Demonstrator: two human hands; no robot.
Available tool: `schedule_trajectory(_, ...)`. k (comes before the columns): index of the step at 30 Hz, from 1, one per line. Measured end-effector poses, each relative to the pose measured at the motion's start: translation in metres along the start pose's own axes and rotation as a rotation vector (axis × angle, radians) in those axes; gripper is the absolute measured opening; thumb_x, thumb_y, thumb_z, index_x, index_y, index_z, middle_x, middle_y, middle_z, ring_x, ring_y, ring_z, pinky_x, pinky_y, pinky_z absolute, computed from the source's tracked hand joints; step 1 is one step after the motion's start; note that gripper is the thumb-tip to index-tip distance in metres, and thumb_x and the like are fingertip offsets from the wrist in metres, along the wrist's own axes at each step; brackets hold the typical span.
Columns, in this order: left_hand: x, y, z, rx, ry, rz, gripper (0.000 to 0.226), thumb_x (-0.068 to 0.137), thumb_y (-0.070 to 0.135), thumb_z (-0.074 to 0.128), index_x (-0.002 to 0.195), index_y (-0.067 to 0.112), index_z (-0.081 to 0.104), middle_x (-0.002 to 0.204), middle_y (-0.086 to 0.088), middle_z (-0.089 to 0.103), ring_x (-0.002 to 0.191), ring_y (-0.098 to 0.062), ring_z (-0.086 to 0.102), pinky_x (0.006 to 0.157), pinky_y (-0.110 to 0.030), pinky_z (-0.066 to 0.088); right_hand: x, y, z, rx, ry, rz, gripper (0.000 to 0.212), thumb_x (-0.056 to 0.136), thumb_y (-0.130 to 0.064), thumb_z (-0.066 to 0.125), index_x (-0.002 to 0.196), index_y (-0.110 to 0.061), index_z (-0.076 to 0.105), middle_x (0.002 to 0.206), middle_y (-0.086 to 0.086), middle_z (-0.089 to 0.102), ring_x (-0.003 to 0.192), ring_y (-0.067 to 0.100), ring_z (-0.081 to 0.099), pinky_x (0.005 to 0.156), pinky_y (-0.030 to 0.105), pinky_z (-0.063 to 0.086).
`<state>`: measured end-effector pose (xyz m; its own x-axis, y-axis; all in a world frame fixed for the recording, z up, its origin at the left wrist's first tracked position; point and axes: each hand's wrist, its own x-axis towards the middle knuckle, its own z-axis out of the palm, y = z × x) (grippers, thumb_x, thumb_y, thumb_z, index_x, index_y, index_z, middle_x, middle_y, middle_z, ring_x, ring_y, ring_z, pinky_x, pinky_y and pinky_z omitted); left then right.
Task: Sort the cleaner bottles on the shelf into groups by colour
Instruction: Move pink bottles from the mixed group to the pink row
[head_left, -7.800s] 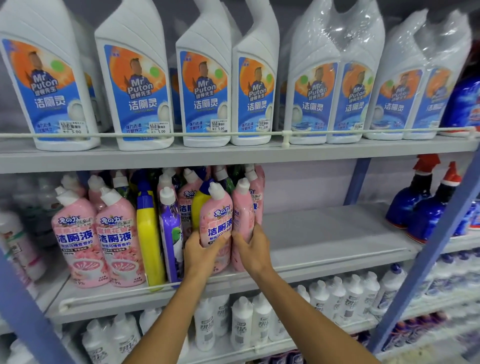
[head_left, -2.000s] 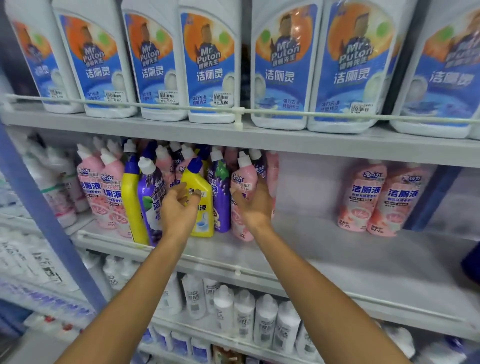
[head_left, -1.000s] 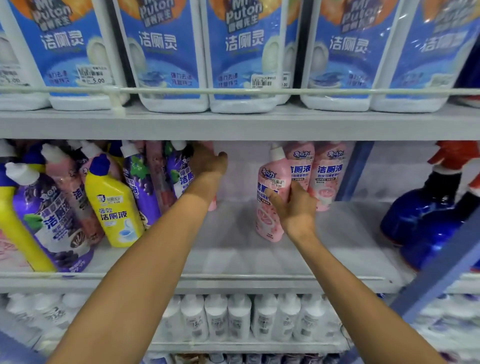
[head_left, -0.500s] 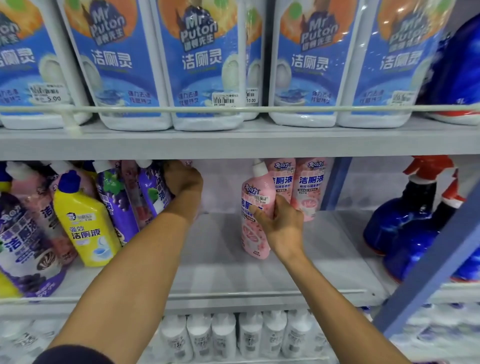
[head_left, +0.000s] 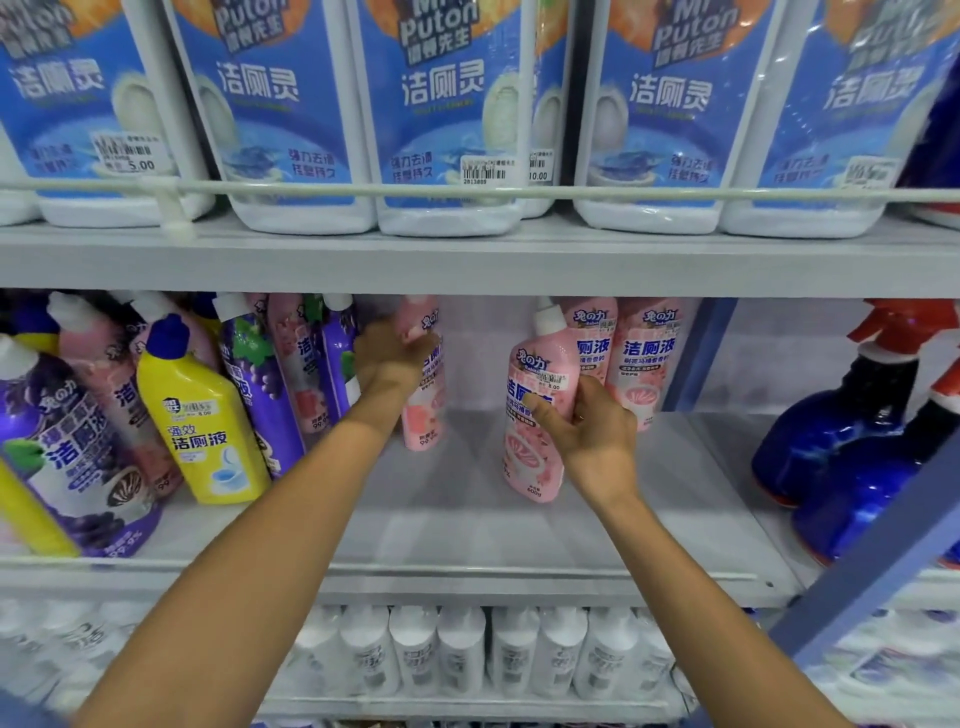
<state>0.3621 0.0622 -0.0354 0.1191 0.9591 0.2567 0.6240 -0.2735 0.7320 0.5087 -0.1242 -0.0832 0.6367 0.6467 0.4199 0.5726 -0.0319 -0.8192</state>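
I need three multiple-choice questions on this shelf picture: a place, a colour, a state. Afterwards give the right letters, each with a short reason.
1. Where do the two unheld pink bottles stand?
A) on the top shelf
B) behind the front pink bottle in the right hand
C) among blue sprayers

2. The yellow bottle has a cap that is:
A) blue
B) red
C) white

3. The left hand:
A) hangs empty
B) grips a purple bottle
C) grips the left pink bottle

Answers: 1 B, they stand just behind it; 2 A, a dark blue cap tops it; 3 C, its fingers curl round that bottle.
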Motion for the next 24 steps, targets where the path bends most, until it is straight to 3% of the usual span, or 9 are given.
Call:
schedule_trajectory(2,-0.010,-0.012,-0.004,-0.172,-0.030,0.063,0.028,0.090,0.034,0.078,0.097,0.009,0.068,0.102,-0.005,0.075,0.091,-0.026,0.071,0.072,-0.031,0.053,-0.004,0.004,0.004,0.075,-0.026,0.023,0.037,0.084,-0.038,0.081,0.112,-0.020,0.065,0.100,-0.012,0.073,0.087,-0.002,0.070,0.072,0.012,0.055)
schedule_trajectory(4,-0.024,-0.025,-0.004,-0.380,-0.081,0.103,0.031,0.086,0.035,0.082,0.102,0.012,0.068,0.101,-0.002,0.077,0.092,-0.022,0.073,0.078,-0.034,0.060,-0.011,0.011,0.012,0.138,-0.070,0.089,0.042,0.081,-0.036,0.084,0.114,-0.022,0.062,0.099,-0.016,0.072,0.084,-0.010,0.067,0.067,0.006,0.052)
schedule_trajectory(6,-0.038,-0.041,0.006,-0.483,-0.164,0.072,0.032,0.081,0.036,0.085,0.103,0.020,0.069,0.098,0.003,0.076,0.094,-0.019,0.074,0.081,-0.033,0.061,-0.016,0.019,0.024,0.160,-0.082,0.158,0.049,0.078,-0.038,0.086,0.117,-0.021,0.062,0.100,-0.014,0.072,0.086,-0.006,0.067,0.064,0.005,0.048)
schedule_trajectory(8,-0.050,-0.058,0.023,-0.519,-0.204,0.026,0.032,0.078,0.032,0.088,0.101,0.021,0.070,0.097,0.004,0.076,0.096,-0.021,0.075,0.082,-0.032,0.060,-0.016,0.025,0.034,0.159,-0.069,0.194,0.054,0.077,-0.043,0.086,0.121,-0.021,0.064,0.104,-0.010,0.073,0.090,0.004,0.069,0.068,0.011,0.048)
schedule_trajectory(11,-0.059,-0.073,0.035,-0.574,-0.191,0.036,0.047,0.069,0.042,0.086,0.106,0.021,0.068,0.104,-0.001,0.077,0.096,-0.022,0.074,0.085,-0.038,0.061,-0.013,0.021,0.036,0.200,-0.080,0.219,0.051,0.078,-0.035,0.087,0.121,-0.016,0.067,0.102,-0.006,0.074,0.084,-0.003,0.066,0.061,0.005,0.048)
schedule_trajectory(14,-0.053,-0.078,0.040,-0.626,-0.243,0.043,0.033,0.081,0.020,0.087,0.108,0.015,0.068,0.107,-0.006,0.077,0.094,-0.019,0.073,0.090,-0.046,0.061,-0.012,0.024,0.030,0.224,-0.078,0.213,0.049,0.079,-0.029,0.087,0.121,-0.015,0.067,0.102,-0.006,0.074,0.085,-0.004,0.066,0.059,0.004,0.049)
schedule_trajectory(16,-0.054,-0.074,0.045,-0.682,-0.308,0.061,0.030,0.083,0.016,0.085,0.109,0.016,0.070,0.106,-0.003,0.078,0.096,-0.019,0.074,0.090,-0.046,0.061,-0.008,0.026,0.021,0.241,-0.068,0.196,0.049,0.079,-0.027,0.087,0.122,-0.016,0.066,0.107,-0.004,0.075,0.091,0.000,0.069,0.066,0.007,0.052)
schedule_trajectory(19,-0.064,-0.054,0.056,-0.768,-0.439,0.102,0.035,0.083,0.018,0.085,0.115,0.017,0.071,0.110,0.001,0.079,0.102,-0.017,0.075,0.089,-0.040,0.060,0.002,0.032,-0.001,0.242,-0.052,0.185,0.049,0.080,-0.024,0.086,0.124,-0.016,0.066,0.112,-0.004,0.075,0.094,0.000,0.069,0.075,0.012,0.054)
schedule_trajectory(24,-0.082,-0.003,0.085,-0.742,-0.644,0.240,0.044,0.085,0.011,0.083,0.126,0.008,0.066,0.118,-0.004,0.077,0.108,-0.021,0.074,0.091,-0.039,0.061,0.021,0.060,-0.051,0.224,-0.027,0.187,0.038,0.081,-0.021,0.086,0.115,-0.016,0.071,0.108,-0.002,0.078,0.096,0.012,0.075,0.084,0.033,0.060)
